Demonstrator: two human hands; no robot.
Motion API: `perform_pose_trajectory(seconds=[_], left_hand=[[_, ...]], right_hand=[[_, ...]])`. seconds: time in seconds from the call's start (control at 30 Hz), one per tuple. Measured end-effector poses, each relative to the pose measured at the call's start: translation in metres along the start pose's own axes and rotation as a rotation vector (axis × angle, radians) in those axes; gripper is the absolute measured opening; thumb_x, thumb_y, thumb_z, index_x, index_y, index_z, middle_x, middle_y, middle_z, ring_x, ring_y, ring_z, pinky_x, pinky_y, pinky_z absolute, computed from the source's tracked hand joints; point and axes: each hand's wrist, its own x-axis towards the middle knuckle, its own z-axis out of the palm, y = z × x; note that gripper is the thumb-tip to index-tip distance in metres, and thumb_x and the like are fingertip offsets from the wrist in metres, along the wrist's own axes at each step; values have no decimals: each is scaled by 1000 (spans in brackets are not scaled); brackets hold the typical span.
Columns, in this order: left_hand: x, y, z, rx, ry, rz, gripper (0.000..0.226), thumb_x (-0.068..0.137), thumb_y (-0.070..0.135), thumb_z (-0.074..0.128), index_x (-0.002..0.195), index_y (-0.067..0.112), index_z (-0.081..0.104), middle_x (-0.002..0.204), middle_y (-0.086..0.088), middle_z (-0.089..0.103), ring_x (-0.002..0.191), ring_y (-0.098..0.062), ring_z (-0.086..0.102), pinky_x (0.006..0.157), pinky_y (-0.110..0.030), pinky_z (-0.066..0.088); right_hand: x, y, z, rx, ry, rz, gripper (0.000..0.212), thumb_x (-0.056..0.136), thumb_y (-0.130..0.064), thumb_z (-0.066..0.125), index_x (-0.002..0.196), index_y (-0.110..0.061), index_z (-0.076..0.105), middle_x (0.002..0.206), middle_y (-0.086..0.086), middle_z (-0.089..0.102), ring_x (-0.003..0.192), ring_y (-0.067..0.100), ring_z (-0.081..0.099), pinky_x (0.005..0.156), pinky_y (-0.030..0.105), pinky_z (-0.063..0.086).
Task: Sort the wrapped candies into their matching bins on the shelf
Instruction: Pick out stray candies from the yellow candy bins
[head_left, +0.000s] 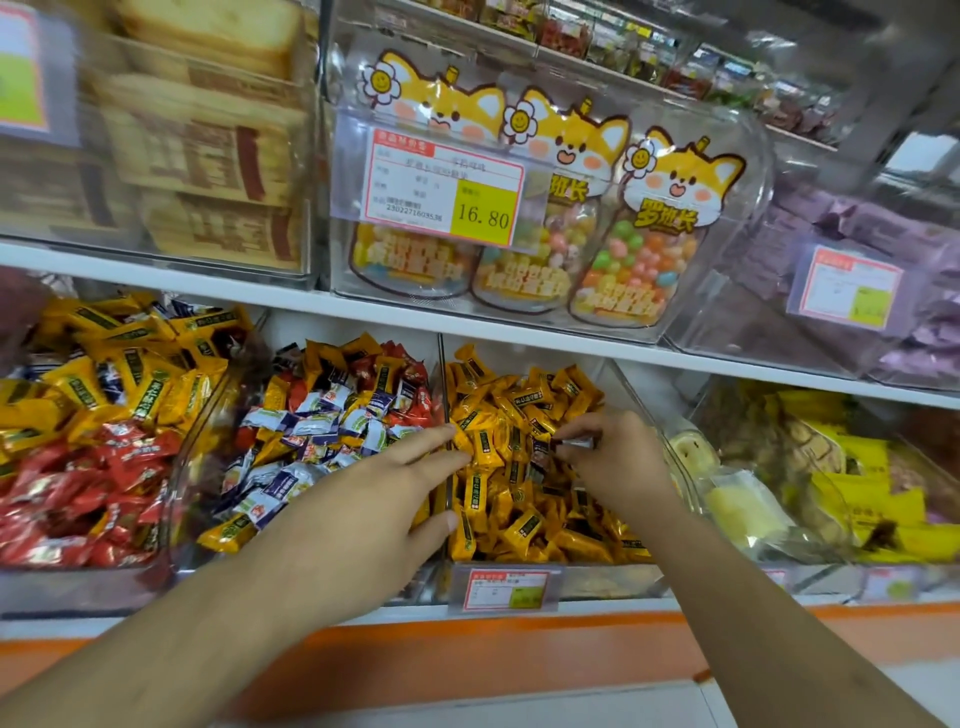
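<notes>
Three clear bins of wrapped candies sit on the lower shelf. The left bin (171, 467) holds yellow and red candies. The middle bin (332, 415) holds a mix of blue-white, yellow and red ones. The right bin (519, 499) is filled with yellow candies. My left hand (379, 499) reaches over the divider (445, 395) between the middle and right bins, its fingers straight and touching yellow candies. My right hand (608, 452) is in the right bin and pinches a small dark-and-white wrapped candy (574, 442) between thumb and fingertips.
Above, the upper shelf carries bags of coloured sweets (639, 260) with a price tag (447, 187), boxed cakes (208, 156) at left and purple packs (883, 249) at right. Yellow snack packs (831, 467) fill the bin at lower right. An orange shelf edge (467, 654) runs below.
</notes>
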Motion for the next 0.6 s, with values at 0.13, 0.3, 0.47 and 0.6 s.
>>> perform_pose_trajectory(seconds=[0.13,0.3,0.47,0.6], left_hand=[[1,-1,-1,-42,46,19,57,103,50,49,157,47,27,162,37,1,149,1,25,118,-27,32],[1,5,-11,-193,193,-42,47,101,44,58,145,42,45,143,25,44,123,5,46,100,-16,40],[0,-4,-25,-349,252,-158,79,90,48,73,156,38,29,147,13,46,115,2,56,93,-20,52],[-9,-21,-37,-225,215,-254,102,85,52,77,162,32,13,165,7,22,146,-18,36,116,-35,39]], right_hand=[[-8,-18,-17,368,25,85,10,88,-20,83,93,-30,82,94,-11,78,81,6,72,66,26,55],[-27,-68,-15,705,-115,84,10,87,-20,83,96,-24,82,98,-1,79,94,9,74,79,24,52],[-44,-118,14,770,-238,-43,11,93,-21,77,103,-25,81,100,-1,79,100,14,75,82,26,59],[-38,-139,28,831,-339,-19,13,101,-28,66,104,-34,77,112,-9,78,111,9,71,102,37,53]])
